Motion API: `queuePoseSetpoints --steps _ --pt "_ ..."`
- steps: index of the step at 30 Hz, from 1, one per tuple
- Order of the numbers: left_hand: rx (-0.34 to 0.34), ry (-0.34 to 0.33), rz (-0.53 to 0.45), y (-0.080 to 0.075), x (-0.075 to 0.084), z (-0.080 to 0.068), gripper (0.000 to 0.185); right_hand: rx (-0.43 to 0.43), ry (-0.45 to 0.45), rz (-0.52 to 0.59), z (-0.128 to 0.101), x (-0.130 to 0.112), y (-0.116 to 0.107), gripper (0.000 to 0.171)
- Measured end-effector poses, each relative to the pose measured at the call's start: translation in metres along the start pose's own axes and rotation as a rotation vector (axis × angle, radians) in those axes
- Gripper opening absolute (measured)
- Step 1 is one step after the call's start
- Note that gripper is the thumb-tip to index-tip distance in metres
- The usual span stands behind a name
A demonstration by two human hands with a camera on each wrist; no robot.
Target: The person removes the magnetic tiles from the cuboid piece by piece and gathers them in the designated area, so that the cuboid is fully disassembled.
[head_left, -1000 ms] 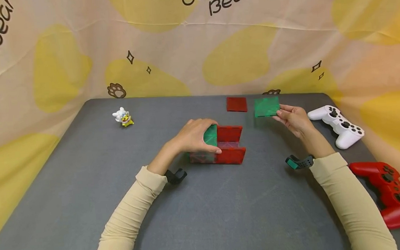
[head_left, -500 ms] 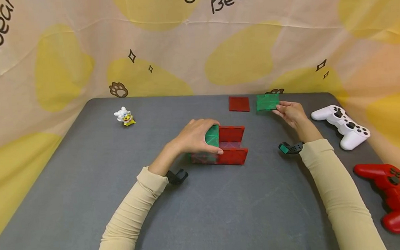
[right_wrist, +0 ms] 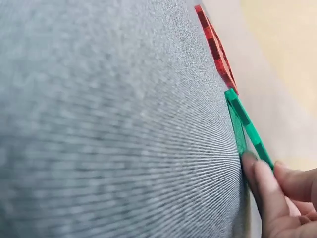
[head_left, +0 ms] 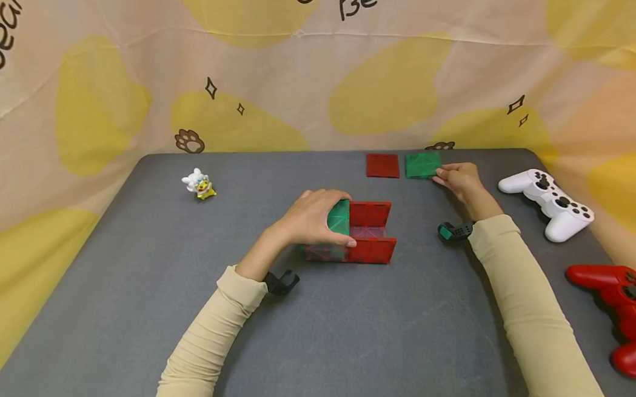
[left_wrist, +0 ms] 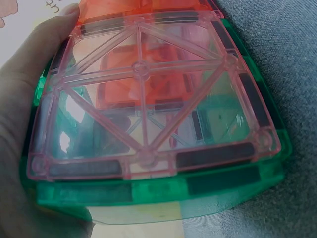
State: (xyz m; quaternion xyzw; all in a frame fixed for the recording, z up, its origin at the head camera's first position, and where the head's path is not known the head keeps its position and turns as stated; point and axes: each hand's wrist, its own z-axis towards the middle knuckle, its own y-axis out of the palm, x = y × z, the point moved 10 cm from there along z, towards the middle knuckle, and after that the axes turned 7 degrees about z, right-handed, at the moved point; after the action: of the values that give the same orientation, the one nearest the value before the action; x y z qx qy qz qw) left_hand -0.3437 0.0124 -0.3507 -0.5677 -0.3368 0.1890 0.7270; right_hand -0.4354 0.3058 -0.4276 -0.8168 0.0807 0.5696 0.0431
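My left hand [head_left: 315, 218] grips the left end of a box-like build of magnetic tiles [head_left: 373, 250], thumb along the near side and fingers over the far side. In the left wrist view a clear pink square tile [left_wrist: 141, 67] faces the camera, framed by green tile edges [left_wrist: 158, 191]. Two red walls stand at the build's right part, with a gap between them. At the back right, my right hand [head_left: 461, 180] pinches a green square magnetic tile [head_left: 423, 165] by its right edge, low at the tabletop. In the right wrist view that tile [right_wrist: 252, 131] is tilted slightly over the grey surface.
A red square tile [head_left: 383, 165] lies just left of the green one. A white game controller [head_left: 548, 202] and a red game controller [head_left: 628, 319] lie along the right side. A small white-and-yellow figurine [head_left: 199, 183] stands at the back left. A printed cloth [head_left: 266, 68] hangs behind the table.
My right hand has moved away from me and lowered the green tile beside the red tile. My left hand keeps its grip on the build.
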Motion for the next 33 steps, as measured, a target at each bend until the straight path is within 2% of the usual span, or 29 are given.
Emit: queuePoseSetpoints --steps 6,14,16,23,27,33 --pt "-0.005 -0.003 -0.006 0.000 0.001 0.000 0.075 0.114 -0.115 -0.186 -0.004 -0.015 -0.011 0.045" --pt "-0.007 -0.006 -0.014 -0.001 0.002 0.000 0.075 0.198 -0.140 -0.313 -0.008 -0.021 -0.023 0.042" --pt "-0.007 -0.007 -0.015 -0.001 0.002 0.000 0.076 0.221 -0.150 -0.376 -0.009 -0.022 -0.024 0.041" --pt "-0.009 -0.004 -0.011 0.000 0.002 0.000 0.077 0.271 -0.217 -0.520 -0.017 -0.030 -0.023 0.037" --pt "-0.006 -0.003 -0.010 0.000 0.002 0.000 0.077 0.301 -0.256 -0.638 -0.025 -0.037 -0.019 0.037" --pt "-0.011 -0.010 -0.011 0.001 0.001 0.000 0.076 0.264 -0.225 -0.626 -0.030 -0.032 -0.016 0.041"
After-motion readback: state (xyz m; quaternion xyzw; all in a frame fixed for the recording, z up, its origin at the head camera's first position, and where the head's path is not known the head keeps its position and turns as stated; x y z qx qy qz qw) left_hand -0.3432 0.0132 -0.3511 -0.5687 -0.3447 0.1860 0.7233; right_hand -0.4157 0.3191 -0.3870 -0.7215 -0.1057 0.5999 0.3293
